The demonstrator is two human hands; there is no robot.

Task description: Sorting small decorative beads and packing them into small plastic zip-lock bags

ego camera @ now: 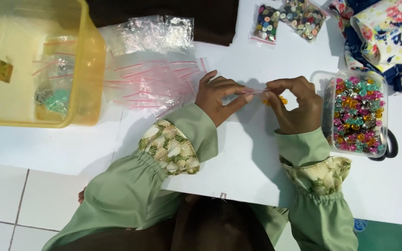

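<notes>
Over the white board (pixel 238 158), you are pinching a small clear bag (pixel 262 95) of yellow beads between your left hand (pixel 220 97) and right hand (pixel 296 104), both clamped on its top edge.

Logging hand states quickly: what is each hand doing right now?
Left hand: pinched shut on small clear bag.
Right hand: pinched shut on the same bag, with orange beads.

Sage-green sleeves (pixel 131 190), leaf-print cuffs (pixel 169 148)
</notes>
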